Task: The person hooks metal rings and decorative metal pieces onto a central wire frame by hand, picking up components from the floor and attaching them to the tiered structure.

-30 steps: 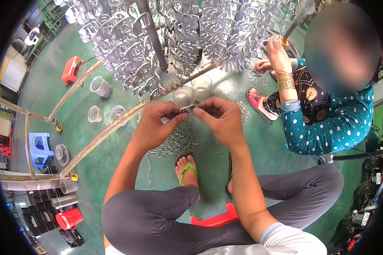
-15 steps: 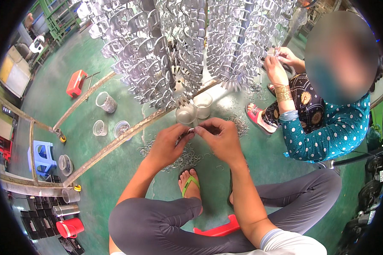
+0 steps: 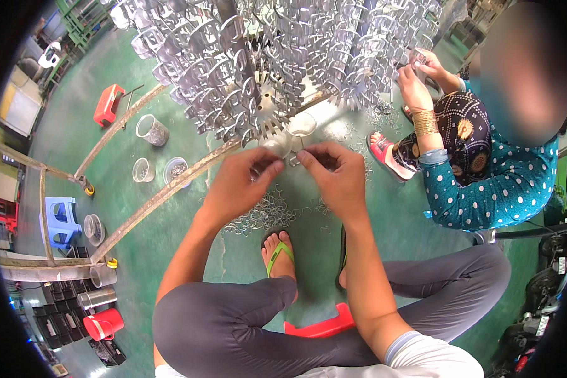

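Both hands are up in the middle now, just short of meeting, with a narrow gap between their fingertips! The right hand [image 3: 340,179] has thumb and forefinger drawn together on what looks like a small metal piece [image 3: 295,160], jutting out toward the other side. The left hand [image 3: 236,186] curls loosely, thumb near forefinger; blur and shadow make it impossible to tell whether anything sits inside.

Here's the danger: that pinch is at the very tips, on something tiny and probably slick, so uneven pressure could pop it free. And where would it go? Down below lies a heap of bent metal bits [image 3: 261,214] on the green floor [image 3: 220,258], and a dropped piece could vanish among them, or bounce off the sandalled foot [image 3: 280,252] just beside.

Watch the height, too! The hanging metal strands [image 3: 201,75] crowd in above the knuckles, full of curved prongs; a careless lift could snag a finger or set them swinging. Beyond the fingertips stands a clear tub [image 3: 303,126], which a stray reach might knock. The co-worker's hands [image 3: 416,91] are busy over at the right, well apart, so a clash looks unlikely unless someone leans in.
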The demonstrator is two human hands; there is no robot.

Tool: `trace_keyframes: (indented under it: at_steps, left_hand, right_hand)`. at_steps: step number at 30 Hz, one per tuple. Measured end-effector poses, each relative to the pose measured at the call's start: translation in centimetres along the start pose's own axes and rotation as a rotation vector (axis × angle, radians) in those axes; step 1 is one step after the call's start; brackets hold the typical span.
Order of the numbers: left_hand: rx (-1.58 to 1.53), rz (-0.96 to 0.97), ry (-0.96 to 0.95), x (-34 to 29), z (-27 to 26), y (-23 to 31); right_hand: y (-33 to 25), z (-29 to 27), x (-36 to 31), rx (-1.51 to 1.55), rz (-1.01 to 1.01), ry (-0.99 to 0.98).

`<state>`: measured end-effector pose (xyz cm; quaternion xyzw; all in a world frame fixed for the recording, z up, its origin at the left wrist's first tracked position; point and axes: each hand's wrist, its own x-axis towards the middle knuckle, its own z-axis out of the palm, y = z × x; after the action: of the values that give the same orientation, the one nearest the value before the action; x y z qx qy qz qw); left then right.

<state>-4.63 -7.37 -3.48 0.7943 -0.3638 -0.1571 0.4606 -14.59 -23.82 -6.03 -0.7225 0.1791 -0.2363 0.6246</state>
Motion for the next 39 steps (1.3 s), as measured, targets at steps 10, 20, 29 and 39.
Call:
trace_keyframes:
  at_steps: [10,20,29,39]
  left_hand:
    - [0.208,-0.102,0.453,0.0,0.0,0.5]
    - [0.300,-0.135,0.496,0.9,0.0,-0.9]
    - [0.162,-0.165,0.474,2.1,0.1,-2.0]
    - [0.392,-0.005,0.538,3.3,0.4,-2.3]
  right_hand:
    - [1.8,1.6,1.4,-0.026,-0.073,0.034]
    - [1.8,3.0,1.6,-0.116,-0.051,-0.095]
    - [3.0,4.3,3.7,-0.118,-0.390,-0.135]
    - [3.9,5.5,5.3,-0.133,-0.393,0.004]
